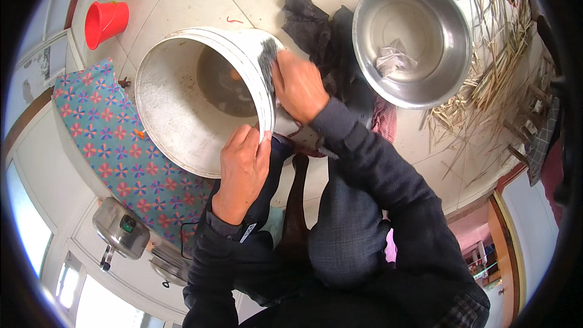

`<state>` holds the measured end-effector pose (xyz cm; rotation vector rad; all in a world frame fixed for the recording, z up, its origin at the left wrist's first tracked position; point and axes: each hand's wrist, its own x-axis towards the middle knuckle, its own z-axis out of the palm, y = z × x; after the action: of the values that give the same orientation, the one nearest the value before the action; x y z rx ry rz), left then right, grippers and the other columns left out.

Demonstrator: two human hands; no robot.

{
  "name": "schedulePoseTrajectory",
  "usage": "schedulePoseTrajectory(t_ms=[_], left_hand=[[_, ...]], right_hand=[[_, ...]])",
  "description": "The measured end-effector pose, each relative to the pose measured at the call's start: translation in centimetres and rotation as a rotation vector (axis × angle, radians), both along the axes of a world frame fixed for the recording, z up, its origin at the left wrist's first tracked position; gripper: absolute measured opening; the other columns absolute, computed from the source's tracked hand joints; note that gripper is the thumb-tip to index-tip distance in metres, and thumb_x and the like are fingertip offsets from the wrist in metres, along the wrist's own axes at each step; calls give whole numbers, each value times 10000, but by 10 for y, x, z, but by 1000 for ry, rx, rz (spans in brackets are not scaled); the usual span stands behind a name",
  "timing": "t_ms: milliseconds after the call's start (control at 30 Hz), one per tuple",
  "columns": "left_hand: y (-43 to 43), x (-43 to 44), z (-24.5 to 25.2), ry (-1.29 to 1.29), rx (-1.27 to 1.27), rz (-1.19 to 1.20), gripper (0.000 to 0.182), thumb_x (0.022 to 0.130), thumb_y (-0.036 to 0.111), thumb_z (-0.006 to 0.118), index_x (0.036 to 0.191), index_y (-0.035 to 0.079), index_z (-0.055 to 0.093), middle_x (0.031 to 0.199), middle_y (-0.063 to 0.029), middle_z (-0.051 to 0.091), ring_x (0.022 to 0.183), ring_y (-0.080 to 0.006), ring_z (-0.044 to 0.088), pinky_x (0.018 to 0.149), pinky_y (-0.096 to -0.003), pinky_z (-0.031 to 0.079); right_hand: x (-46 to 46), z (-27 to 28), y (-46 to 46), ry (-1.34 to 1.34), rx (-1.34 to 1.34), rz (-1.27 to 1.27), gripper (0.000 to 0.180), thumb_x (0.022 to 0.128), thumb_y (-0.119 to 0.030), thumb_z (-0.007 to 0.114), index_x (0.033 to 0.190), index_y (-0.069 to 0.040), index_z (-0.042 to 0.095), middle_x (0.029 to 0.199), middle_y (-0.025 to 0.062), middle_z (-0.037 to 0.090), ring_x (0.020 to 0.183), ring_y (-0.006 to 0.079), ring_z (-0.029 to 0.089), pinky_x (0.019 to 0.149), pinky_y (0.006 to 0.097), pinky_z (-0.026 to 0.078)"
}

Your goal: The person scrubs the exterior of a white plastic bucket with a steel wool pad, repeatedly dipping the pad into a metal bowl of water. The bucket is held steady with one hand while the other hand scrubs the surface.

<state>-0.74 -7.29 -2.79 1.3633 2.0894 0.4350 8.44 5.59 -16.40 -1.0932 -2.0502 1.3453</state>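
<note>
Before me a large white plastic bucket (171,95) is tilted on its side with its mouth towards me. A little murky liquid (223,82) or wet residue shows at its bottom. My left hand (241,168) grips the near rim, thumb outside and fingers over the edge. My right hand (298,84) is curled against the outer wall, beside a dark printed or smudged patch (268,61). Whether its fingers hold anything is hidden. To the right stands a wide steel basin (364,50) with shallow water and a crumpled pale cloth (394,58) in it.
Black crumpled cloth (309,23) lies between bucket and basin. A small red bucket (107,23) is tipped over at far left. Flowered fabric (132,146) spreads at left, with a steel container (120,228) near it. Dry straw (494,68) litters the tiled floor at right.
</note>
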Motion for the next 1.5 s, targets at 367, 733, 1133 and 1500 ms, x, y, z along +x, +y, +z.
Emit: schedulePoseTrajectory(t_ms=[367, 733, 1133, 1500], left_hand=[[1, -1, 3, 11, 13, -13, 129, 971, -23, 725, 900, -49, 621, 815, -187, 543, 723, -399, 570, 638, -483, 452], [0, 0, 1, 16, -10, -4, 113, 942, -52, 725, 898, -41, 621, 830, -184, 545, 766, -411, 587, 667, -513, 468], [-2, -1, 1, 12, -27, -23, 86, 969, -31, 706, 947, -34, 623, 864, -190, 554, 787, -416, 597, 676, -504, 479], [5, -8, -4, 15, 25, 51, 147, 1009, -1, 692, 898, -53, 610, 823, -195, 541, 714, -403, 551, 635, -475, 441]], right_hand=[[-17, 51, 40, 344, 143, 85, 366, 981, -166, 731, 1253, 64, 648, 1166, 226, 628, 1065, 417, 563, 954, 458, 493], [11, 55, 24, 230, 9, 134, 253, 881, 6, 747, 1107, 28, 638, 1055, 227, 596, 969, 468, 609, 819, 508, 513], [33, 72, 13, 219, -252, 191, 246, 890, -28, 759, 1107, 49, 673, 986, 274, 652, 900, 477, 645, 792, 456, 532], [-22, 57, 51, 189, -290, 29, 320, 967, -228, 777, 994, 71, 668, 884, 320, 663, 836, 513, 662, 752, 515, 518]])
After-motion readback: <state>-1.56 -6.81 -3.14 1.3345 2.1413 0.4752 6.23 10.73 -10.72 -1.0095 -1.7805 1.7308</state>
